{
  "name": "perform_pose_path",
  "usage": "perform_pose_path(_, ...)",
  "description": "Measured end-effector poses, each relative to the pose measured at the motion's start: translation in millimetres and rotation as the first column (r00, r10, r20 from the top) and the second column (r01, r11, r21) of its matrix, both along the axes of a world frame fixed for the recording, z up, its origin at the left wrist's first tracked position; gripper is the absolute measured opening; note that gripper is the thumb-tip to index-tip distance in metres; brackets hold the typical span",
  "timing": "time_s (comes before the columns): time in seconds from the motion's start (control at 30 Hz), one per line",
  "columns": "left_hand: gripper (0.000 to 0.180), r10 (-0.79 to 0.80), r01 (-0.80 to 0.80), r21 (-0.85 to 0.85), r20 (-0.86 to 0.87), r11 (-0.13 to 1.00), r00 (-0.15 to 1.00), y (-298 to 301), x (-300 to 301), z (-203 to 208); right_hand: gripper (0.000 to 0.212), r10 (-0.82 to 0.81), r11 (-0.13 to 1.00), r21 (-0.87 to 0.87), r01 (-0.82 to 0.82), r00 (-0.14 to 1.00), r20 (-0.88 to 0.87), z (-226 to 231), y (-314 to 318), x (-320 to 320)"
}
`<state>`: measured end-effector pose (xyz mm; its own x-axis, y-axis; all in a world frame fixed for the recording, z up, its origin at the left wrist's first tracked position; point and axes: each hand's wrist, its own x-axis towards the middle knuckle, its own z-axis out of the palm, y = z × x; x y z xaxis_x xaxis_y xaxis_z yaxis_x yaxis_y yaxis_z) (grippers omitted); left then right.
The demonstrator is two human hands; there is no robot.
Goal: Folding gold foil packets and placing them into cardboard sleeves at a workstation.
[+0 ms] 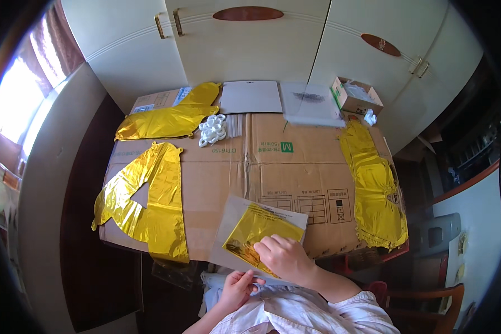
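Near the table's front edge lies a clear plastic bag (220,245) with a folded gold foil balloon (264,225) in it. My right hand (286,259) is on top of the folded foil, its fingers curled and closed against it. The fingertips are partly hidden, so I cannot tell whether they are inside the bag. My left hand (239,289) is at the bag's lower edge, thumb and fingers pinched together there. A flat gold letter-shaped foil balloon (167,222) lies to the left, another gold foil balloon (170,119) behind it, and a long gold foil piece (373,183) along the right edge.
Brown cardboard (217,178) covers the table. At the back are white rings (212,131) in a pile, thin clear strips (235,125), a light grey board (251,97), clear bags (312,106) and a small box (356,100). Cabinets (245,50) stand behind; a wooden chair (453,306) is at right.
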<state>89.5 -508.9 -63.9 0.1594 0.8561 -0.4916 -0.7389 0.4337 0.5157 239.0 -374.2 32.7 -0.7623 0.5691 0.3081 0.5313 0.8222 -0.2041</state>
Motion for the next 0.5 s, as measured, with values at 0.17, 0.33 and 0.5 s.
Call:
perform_pose_path(0.17, 0.013, 0.072, -0.077, -0.059, -0.084, 0.995, 0.994, -3, 15, -19, 0.012, 0.046, 0.998, -0.037, -0.043, 0.995, 0.088, -14, -12, 6)
perform_pose_path(0.33, 0.011, 0.253, -0.253, 0.015, -0.123, 0.967, 0.960, 7, 33, -22, 0.040, 0.090, 0.988, -0.127, -0.090, 0.996, -0.004, -17, -21, 12)
perform_pose_path(0.5, 0.009, 0.239, -0.232, 0.057, -0.178, 0.971, 0.955, 11, 30, -29, 0.062, 0.049, 0.991, -0.122, -0.048, 0.999, 0.007, -36, -28, 23)
